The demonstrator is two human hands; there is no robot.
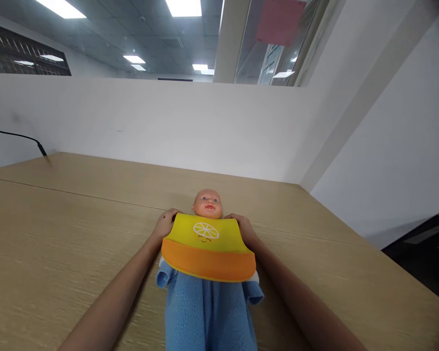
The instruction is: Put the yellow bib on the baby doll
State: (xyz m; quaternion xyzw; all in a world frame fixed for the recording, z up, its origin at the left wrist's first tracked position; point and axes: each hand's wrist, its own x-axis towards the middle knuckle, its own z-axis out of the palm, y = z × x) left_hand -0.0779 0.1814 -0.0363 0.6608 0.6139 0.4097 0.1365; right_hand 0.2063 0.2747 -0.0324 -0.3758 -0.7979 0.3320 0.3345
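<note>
A baby doll (208,204) with a bald head lies face up on the wooden table, dressed in a fuzzy blue outfit (186,312). Over its chest, just below the chin, lies a bib (201,239), yellow with a white citrus slice and a smiling face, and with an orange catch pocket along the bottom. My left hand (165,224) grips the bib's upper left corner. At the upper right corner, my right hand (244,227) grips it too. The bib hides some of my fingers. The doll's blue sleeves stick out below the bib on both sides.
The wooden tabletop (76,219) has a seam running across it. A white partition (175,122) rises behind the table, and a white wall (395,136) stands to the right. A black cable (18,135) hangs at the far left. Something dark (420,253) sits beyond the right edge.
</note>
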